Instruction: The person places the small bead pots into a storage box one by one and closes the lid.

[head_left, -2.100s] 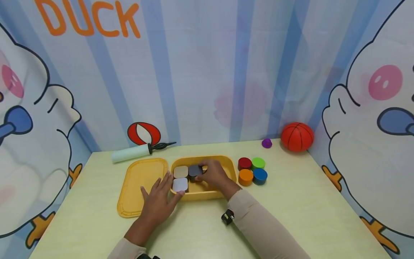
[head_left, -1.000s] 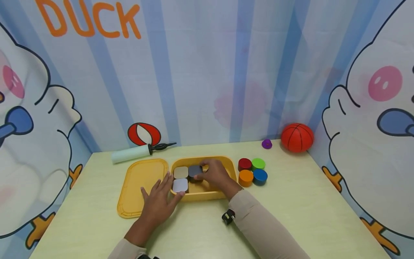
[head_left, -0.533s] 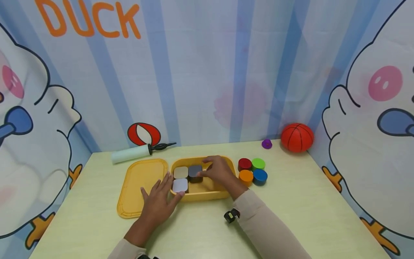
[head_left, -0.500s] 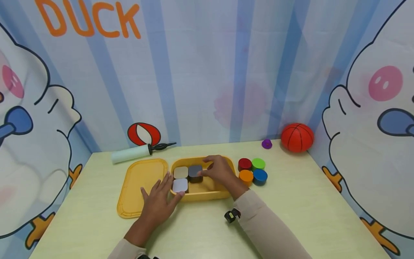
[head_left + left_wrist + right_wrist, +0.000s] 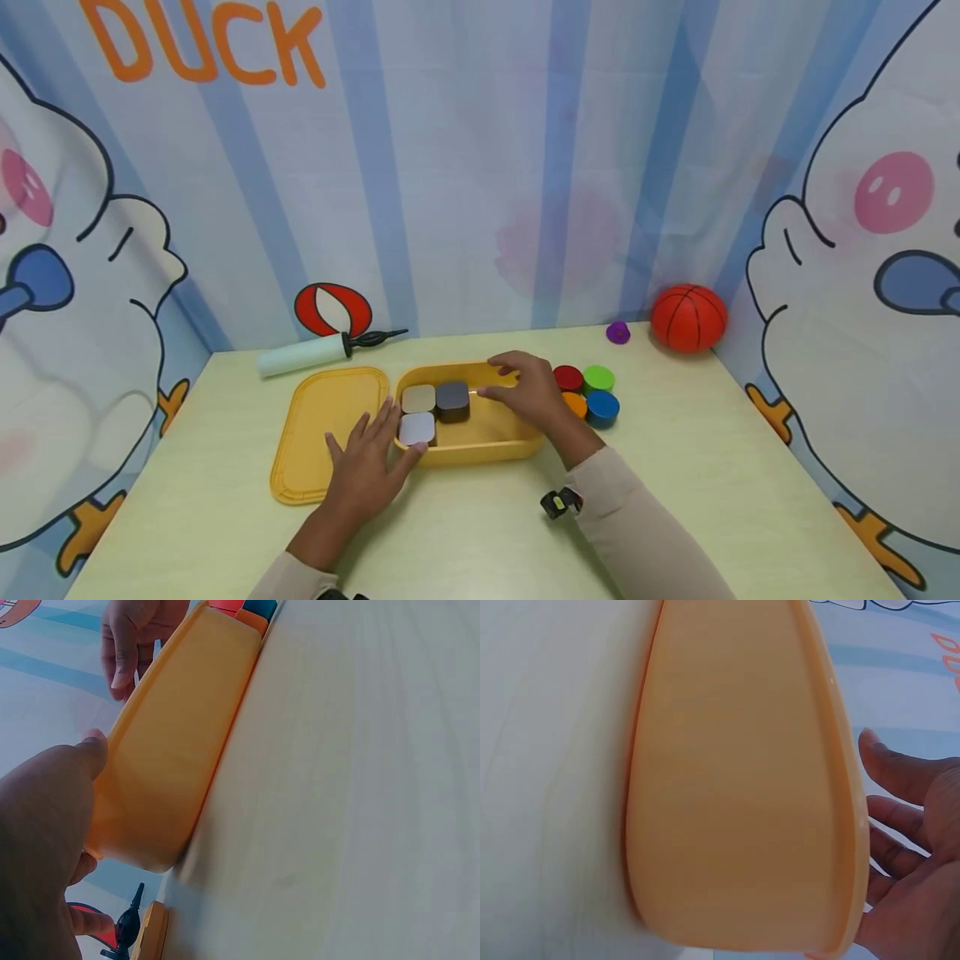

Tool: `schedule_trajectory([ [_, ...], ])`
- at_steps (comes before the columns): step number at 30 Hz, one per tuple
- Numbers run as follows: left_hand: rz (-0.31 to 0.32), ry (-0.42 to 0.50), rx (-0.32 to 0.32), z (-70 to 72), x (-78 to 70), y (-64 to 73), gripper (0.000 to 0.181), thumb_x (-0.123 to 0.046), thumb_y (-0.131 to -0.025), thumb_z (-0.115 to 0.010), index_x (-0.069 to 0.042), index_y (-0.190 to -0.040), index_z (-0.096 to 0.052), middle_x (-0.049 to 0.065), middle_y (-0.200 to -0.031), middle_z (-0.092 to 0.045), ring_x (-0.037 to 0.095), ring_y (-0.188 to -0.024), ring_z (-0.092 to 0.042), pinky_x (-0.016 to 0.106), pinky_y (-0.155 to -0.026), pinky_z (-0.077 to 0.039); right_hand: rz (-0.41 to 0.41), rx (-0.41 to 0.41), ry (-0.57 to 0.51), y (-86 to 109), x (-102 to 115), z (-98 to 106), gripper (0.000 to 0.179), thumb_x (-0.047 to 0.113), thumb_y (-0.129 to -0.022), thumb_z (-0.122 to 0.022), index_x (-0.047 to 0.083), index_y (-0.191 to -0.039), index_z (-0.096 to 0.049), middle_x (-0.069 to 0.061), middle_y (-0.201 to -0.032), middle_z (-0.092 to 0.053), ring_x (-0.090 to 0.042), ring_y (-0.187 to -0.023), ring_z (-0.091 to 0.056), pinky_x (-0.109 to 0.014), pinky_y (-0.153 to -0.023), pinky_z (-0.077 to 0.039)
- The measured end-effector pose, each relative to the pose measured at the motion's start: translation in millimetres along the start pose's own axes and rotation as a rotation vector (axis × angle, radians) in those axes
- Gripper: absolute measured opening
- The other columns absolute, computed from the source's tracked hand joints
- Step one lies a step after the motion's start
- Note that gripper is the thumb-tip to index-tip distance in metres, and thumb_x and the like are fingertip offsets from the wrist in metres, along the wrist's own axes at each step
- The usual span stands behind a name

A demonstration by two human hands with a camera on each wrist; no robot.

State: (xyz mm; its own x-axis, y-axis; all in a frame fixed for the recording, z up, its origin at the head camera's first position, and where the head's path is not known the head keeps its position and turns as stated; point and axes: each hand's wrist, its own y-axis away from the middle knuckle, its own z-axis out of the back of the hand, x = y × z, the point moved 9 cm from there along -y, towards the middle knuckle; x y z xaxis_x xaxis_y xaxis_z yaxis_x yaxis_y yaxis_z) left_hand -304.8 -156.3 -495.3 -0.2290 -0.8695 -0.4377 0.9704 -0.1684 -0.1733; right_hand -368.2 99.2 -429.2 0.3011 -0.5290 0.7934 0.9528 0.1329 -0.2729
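The right hand had just let go of the dark grey block and drawn rightward from it; it hung over the right half of the yellow box, thumb and fingers apart, holding nothing. The dark grey block had stayed in the box's left half, just beside the beige block, with the whitish block in front of the beige one. That third placing therefore looked settled, leaving the right hand free. The left hand had not shifted: fingers spread, thumb against the rim, it touched the box's left end, seemingly steadying it.

Counted, three squarish blocks were inside the box. Just right of it stood four round blocks: one red, one green, one orange and one blue. One yellow lid lay left of the box, and one pump farther back on that side. Behind the box, to its right, were one purple piece and one red ball.
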Motion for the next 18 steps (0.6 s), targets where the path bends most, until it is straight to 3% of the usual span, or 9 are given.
schedule_trajectory([
  [5,-0.003,0.002,-0.002,0.2,0.8,-0.1,0.089,-0.066,-0.106,-0.057,-0.013,-0.173,-0.032,0.008,-0.181,-0.031,0.053,-0.163,-0.033,0.095,-0.117,0.0,0.046,-0.025,-0.009,1.7,-8,10,0.044,0.016,-0.091,-0.09,0.003,-0.131,-0.077,-0.016,-0.135,-0.077,-0.039,-0.128,-0.069,-0.06,-0.113,-0.056],
  [9,-0.002,0.002,0.001,0.0,1.3,-0.3,0.089,-0.067,-0.106,-0.056,-0.014,-0.173,-0.031,0.008,-0.181,-0.03,0.053,-0.163,-0.033,0.095,-0.118,0.0,0.032,-0.044,-0.027,5.0,-15,19,0.044,0.017,-0.093,-0.089,0.003,-0.133,-0.077,-0.015,-0.14,-0.075,-0.036,-0.137,-0.066,-0.057,-0.118,-0.053],
  [18,0.007,0.012,0.011,-0.1,2.3,-0.6,0.09,-0.068,-0.106,-0.056,-0.014,-0.174,-0.031,0.007,-0.182,-0.03,0.053,-0.163,-0.034,0.094,-0.118,0.002,0.048,-0.096,-0.033,10.5,-29,39,0.039,0.013,-0.094,-0.087,0.002,-0.131,-0.077,-0.017,-0.139,-0.075,-0.037,-0.136,-0.066,-0.058,-0.115,-0.054],
])
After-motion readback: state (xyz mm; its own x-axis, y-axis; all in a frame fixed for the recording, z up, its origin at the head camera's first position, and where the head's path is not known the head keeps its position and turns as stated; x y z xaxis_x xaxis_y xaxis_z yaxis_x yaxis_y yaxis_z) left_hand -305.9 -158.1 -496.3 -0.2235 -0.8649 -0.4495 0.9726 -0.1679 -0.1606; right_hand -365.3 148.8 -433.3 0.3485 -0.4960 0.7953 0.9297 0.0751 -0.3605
